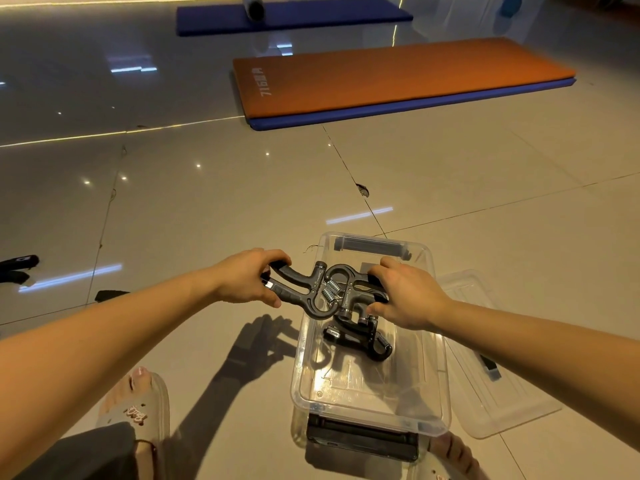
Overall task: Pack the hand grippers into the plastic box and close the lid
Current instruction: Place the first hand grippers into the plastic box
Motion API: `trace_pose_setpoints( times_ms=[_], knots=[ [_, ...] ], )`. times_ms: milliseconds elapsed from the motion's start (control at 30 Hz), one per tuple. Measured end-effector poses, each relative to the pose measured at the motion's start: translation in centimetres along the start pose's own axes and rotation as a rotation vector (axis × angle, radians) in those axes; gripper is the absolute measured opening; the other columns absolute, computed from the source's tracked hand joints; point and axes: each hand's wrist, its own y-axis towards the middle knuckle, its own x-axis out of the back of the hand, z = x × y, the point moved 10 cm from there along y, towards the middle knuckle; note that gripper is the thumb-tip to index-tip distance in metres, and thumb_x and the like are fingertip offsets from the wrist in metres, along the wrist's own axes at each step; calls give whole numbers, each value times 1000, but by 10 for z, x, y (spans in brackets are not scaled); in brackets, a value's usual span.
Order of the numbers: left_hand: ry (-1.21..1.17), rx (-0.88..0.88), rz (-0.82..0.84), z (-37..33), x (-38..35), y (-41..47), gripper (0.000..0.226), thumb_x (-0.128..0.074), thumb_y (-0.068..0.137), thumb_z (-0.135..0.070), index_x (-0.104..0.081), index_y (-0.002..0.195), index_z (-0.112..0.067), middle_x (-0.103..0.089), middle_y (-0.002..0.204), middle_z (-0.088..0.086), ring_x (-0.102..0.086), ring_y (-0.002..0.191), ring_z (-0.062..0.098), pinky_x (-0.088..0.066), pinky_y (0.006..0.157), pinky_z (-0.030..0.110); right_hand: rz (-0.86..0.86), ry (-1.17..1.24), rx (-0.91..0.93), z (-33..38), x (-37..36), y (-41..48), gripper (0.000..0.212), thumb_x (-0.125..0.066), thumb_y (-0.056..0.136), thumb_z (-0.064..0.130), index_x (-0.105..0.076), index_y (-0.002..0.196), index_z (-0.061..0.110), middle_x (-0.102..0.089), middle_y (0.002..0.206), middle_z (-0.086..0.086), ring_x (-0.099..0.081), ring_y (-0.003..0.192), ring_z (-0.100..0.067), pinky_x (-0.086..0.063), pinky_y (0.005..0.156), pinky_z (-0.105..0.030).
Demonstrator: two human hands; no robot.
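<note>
A clear plastic box (437, 344) stands open on the tiled floor in front of me. One black hand gripper (360, 339) lies inside it on the bottom. My left hand (247, 280) holds the handles of a second black hand gripper (299, 292) over the box's left rim. My right hand (408, 294) holds a third black hand gripper (349, 285) above the box. The two held grippers touch at their spring ends. The clear lid (491, 375) lies flat on the floor to the right of the box.
An orange mat (398, 77) on a blue one lies farther out, and another blue mat (294, 15) beyond it. Dark objects (17, 268) sit on the floor at far left. My sandalled foot (138, 407) is at lower left.
</note>
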Motion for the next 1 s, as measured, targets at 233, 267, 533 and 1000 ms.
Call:
trace_pose_setpoints(
  times_ms=[233, 267, 533, 1000],
  knots=[
    [175, -141, -135, -14, 6, -11, 67, -78, 67, -67, -59, 121, -33, -53, 116, -16, -44, 112, 8, -40, 100, 35, -19, 10, -41, -18, 9, -2, 66, -72, 85, 54, -51, 137, 19, -54, 122, 1, -58, 105, -19, -53, 84, -35],
    [171, -160, -145, -18, 6, -13, 65, -78, 68, -66, -59, 121, -33, -55, 114, -17, -44, 111, 6, -39, 100, 35, -26, 13, -63, -26, 12, -3, 65, -72, 84, 55, -52, 135, 19, -55, 121, 0, -58, 104, -20, -53, 83, -35],
    [44, -354, -128, -88, -40, -27, 64, -72, 73, -70, -60, 127, -36, -58, 114, -22, -44, 112, 2, -37, 97, 28, -115, 29, -207, -82, 32, -16, 65, -75, 81, 56, -57, 131, 18, -56, 115, -1, -61, 97, -23, -57, 81, -43],
    [41, -105, 186, -125, -175, 24, 42, -89, 67, -40, -68, 101, -29, -62, 98, -12, -58, 93, 10, -54, 86, 37, -89, 78, -150, -96, 11, -23, 69, -74, 82, 55, -52, 137, 18, -56, 123, -2, -60, 104, -25, -55, 84, -44]
  ],
)
